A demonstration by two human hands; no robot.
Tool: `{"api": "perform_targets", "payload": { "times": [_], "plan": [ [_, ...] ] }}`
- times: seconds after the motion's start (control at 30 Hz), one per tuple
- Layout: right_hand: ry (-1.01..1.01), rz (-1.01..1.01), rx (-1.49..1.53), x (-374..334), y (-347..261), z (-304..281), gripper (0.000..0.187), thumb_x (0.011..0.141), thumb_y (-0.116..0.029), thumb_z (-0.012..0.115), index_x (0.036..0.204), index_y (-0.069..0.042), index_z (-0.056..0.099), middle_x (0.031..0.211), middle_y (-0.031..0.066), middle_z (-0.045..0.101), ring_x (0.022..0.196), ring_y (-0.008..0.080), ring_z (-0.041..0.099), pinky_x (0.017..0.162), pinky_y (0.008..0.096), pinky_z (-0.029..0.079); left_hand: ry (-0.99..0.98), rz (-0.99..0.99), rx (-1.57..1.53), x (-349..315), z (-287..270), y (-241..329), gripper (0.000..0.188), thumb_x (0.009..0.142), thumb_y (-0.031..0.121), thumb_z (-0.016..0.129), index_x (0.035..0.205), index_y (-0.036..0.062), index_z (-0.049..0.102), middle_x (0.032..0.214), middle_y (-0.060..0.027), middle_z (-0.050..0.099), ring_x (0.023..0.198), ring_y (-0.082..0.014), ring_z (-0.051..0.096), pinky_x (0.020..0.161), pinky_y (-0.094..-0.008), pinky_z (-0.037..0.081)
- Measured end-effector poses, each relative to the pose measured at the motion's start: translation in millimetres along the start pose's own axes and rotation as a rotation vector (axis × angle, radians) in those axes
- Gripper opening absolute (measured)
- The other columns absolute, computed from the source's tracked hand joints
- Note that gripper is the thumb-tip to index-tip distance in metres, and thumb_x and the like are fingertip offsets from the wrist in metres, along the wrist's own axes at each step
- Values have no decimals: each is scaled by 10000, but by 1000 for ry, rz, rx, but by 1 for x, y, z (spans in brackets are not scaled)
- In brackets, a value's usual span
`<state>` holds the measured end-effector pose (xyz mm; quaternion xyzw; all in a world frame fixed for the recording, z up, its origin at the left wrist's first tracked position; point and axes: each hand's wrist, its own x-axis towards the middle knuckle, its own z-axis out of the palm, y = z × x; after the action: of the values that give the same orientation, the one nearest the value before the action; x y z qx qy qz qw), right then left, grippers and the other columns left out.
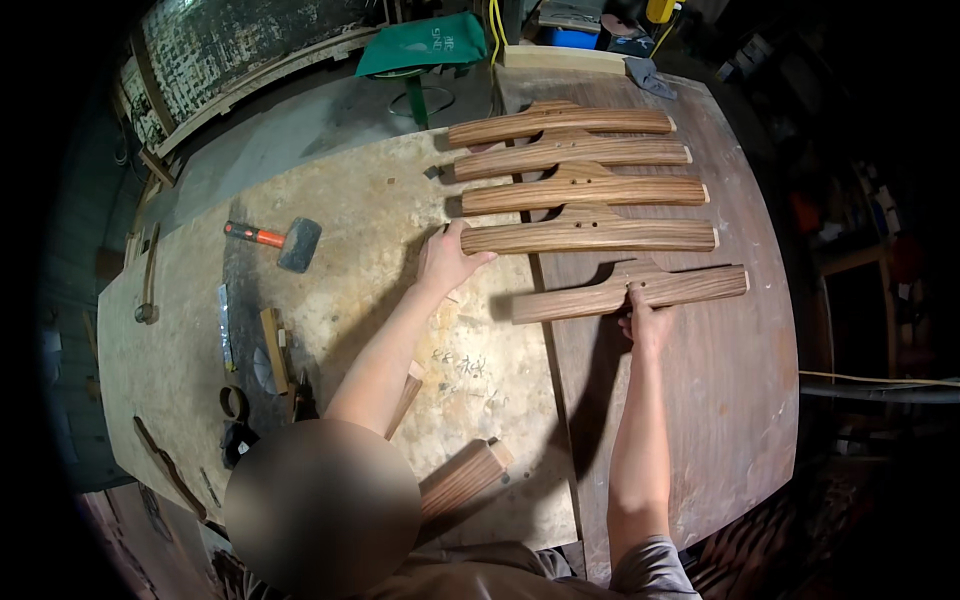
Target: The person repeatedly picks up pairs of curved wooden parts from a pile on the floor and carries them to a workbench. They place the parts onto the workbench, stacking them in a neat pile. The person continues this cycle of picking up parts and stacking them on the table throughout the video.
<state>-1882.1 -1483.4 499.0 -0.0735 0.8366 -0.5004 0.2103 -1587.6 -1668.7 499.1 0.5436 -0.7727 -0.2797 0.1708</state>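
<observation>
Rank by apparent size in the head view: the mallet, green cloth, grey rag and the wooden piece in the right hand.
1. Wooden piece in the right hand
2. Green cloth
3. Mallet
4. Grey rag
Nearness to the camera may enlarge the wooden piece.

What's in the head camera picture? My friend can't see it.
A person's right grip holds a striped wooden piece, while the left grip touches the nearest of four similar pieces lined up beyond. A mallet lies further left.

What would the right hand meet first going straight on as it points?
Past the long striped brown wooden piece the right hand holds, probably the nearest of four similar pieces in a row; height is unclear.
</observation>
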Motion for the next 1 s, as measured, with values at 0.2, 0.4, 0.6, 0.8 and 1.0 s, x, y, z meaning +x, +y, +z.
{"api": "perform_targets", "payload": {
  "times": [0.2,0.4,0.6,0.8,1.0],
  "plan": [
    [-13,83,-114,22,-14,-3,574,798,-342,862,1146,17,579,778,120,677,487,183,628,402,288,499,112,-267,-783,27,32,-23,803,874,340,785,1480,-16,397,1263,-182,633,1140,-253,625,950,-359,511],
    [-200,36,-56,11,-8,12,352,828,-334,844,928,-31,696,694,80,680,490,171,649,408,282,486,47,-449,-1063,19,45,-30,929,867,276,802,1576,24,258,1400,-200,530,1241,-255,561,990,-338,480],
    [-35,-437,-879,12,-26,-28,827,694,-362,915,1356,-40,539,1272,260,591,1033,421,682,869,495,559,-17,-682,-1178,-57,46,14,943,846,237,831,1544,-10,248,1383,-209,481,1187,-286,588,903,-405,589],
    [-284,-891,-1002,53,-29,-42,876,683,-252,898,1462,-200,502,1551,196,410,1154,388,643,926,462,561,-148,-630,-1369,-71,67,6,835,876,24,759,1551,38,267,1438,-216,417,1171,-303,603,860,-425,619],
    [-346,-1052,-959,33,-20,-26,790,708,-301,880,1425,-224,557,1508,77,497,1080,331,681,859,448,581,-29,-596,-1027,-91,25,4,948,881,70,725,1623,138,139,1420,-212,445,1184,-273,579,916,-391,563]
  ]
}}
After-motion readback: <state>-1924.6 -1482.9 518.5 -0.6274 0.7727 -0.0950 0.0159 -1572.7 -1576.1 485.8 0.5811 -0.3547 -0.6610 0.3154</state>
